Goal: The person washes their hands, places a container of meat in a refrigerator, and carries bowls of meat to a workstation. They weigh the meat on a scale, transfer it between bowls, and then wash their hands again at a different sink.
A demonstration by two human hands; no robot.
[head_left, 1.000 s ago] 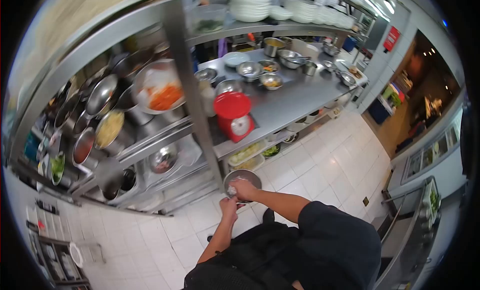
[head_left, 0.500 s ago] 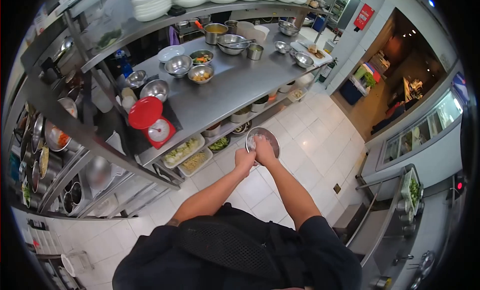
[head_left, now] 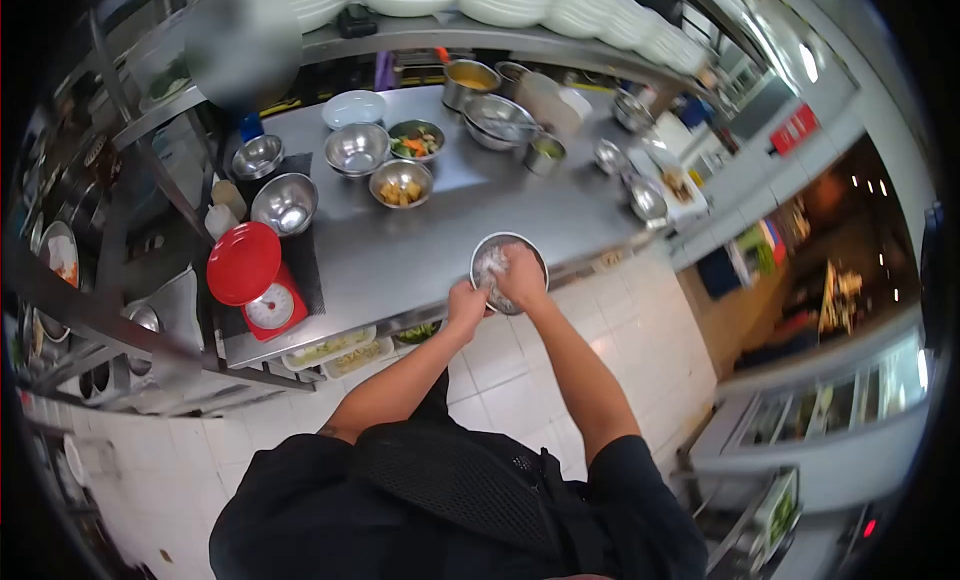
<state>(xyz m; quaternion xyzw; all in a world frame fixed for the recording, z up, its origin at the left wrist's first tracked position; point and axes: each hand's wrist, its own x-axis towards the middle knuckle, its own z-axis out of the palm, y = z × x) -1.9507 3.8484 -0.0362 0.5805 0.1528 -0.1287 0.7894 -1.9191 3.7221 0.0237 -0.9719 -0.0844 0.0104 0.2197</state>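
A metal bowl is held out in front of my body, by the front edge of the steel table. My left hand is closed on the bowl's near left rim. Inside the bowl lies a whitish, wet-looking mass whose kind I cannot make out. My right hand reaches into the bowl with its fingers curled down at this mass; the fingertips are partly hidden.
On the steel table stand a red kitchen scale, a bowl of cut vegetables, a bowl of yellowish chunks and a metal bowl. Stacked white plates fill the shelf above. Food trays sit below.
My body and the bowl have come closer to the steel table, and the view has turned. The bowl, over the floor before, now overlaps the table's front edge. Both hands stay at it.
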